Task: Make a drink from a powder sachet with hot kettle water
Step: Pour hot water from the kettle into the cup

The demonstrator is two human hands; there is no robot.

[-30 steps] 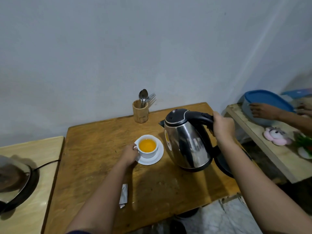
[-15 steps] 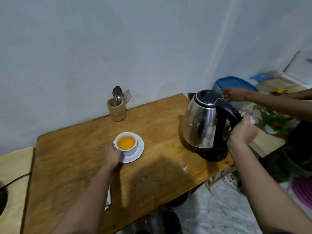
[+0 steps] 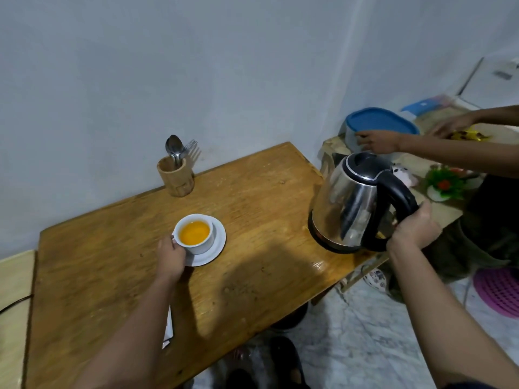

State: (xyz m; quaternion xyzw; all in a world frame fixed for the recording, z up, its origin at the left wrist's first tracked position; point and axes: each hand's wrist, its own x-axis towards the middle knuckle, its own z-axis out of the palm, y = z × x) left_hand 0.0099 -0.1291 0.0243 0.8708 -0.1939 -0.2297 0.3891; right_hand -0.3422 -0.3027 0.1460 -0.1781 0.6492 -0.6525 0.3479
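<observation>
My right hand [image 3: 412, 230] is clenched round the black handle of the steel kettle [image 3: 348, 203], which sits at the right edge of the wooden surface [image 3: 252, 276]. My left hand [image 3: 171, 258] grasps the white cup [image 3: 196, 234] of orange drink, on its saucer [image 3: 216, 248] mid-surface.

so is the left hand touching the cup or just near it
Touching. The head view shows the left hand with its fingers wrapped against the near side of the white cup, no gap between them.
</observation>
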